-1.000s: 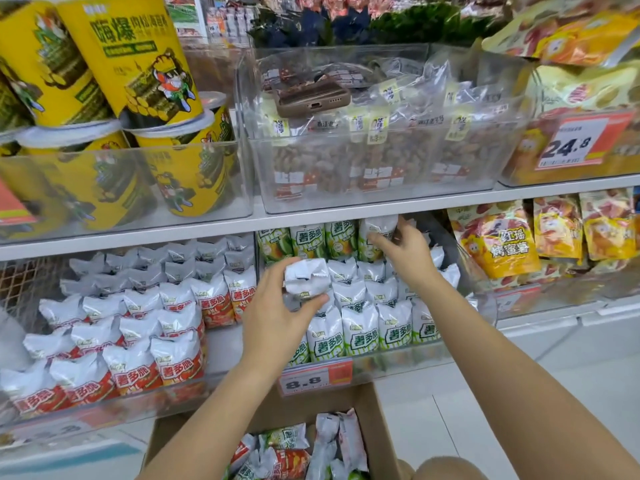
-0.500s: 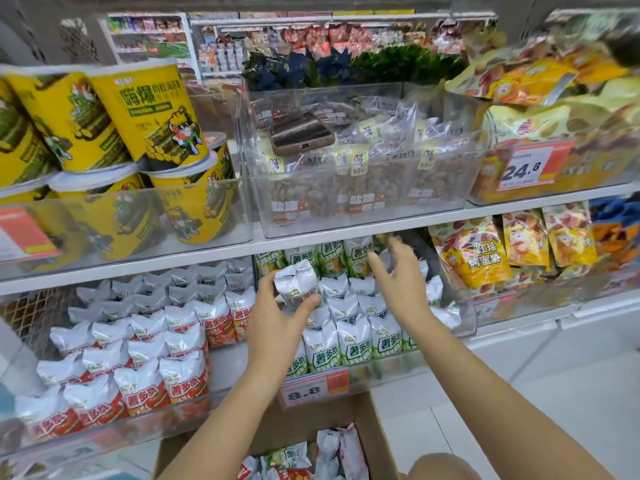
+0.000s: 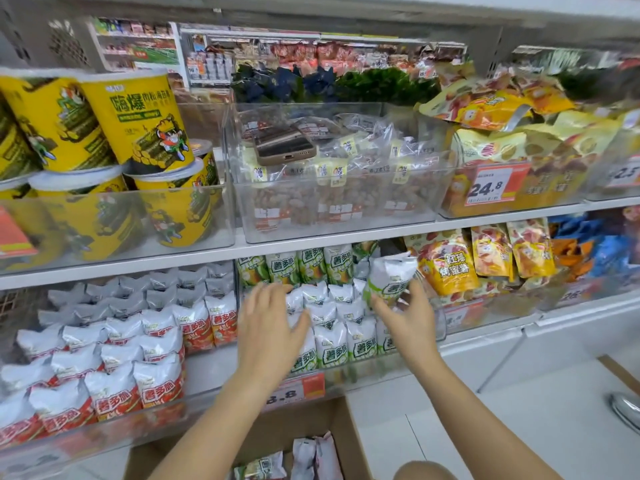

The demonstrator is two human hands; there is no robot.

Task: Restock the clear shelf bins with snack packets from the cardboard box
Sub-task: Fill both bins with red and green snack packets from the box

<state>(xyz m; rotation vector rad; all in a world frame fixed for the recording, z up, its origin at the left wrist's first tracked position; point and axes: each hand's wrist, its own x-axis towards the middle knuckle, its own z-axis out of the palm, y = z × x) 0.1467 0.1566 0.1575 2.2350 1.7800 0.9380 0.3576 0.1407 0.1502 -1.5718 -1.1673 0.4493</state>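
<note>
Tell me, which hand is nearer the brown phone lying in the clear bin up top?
Left. The left hand hovers almost directly below the brown phone; the right hand, holding a green-and-white packet, is off to the right.

Shop, price tags (image 3: 493, 184), stocked shelves (image 3: 332, 245)

A cardboard box (image 3: 343, 424) is sitting on the floor before the lower shelf, whose clear bin (image 3: 440, 327) is holding rows of snack packets (image 3: 332, 344).

Before you, the lower shelf (image 3: 485, 344) carries a clear bin (image 3: 440, 327) of green packets (image 3: 332, 344); left of that bin, red packets (image 3: 114, 400). Below it, the floor (image 3: 519, 427) bears the cardboard box (image 3: 346, 431).
</note>
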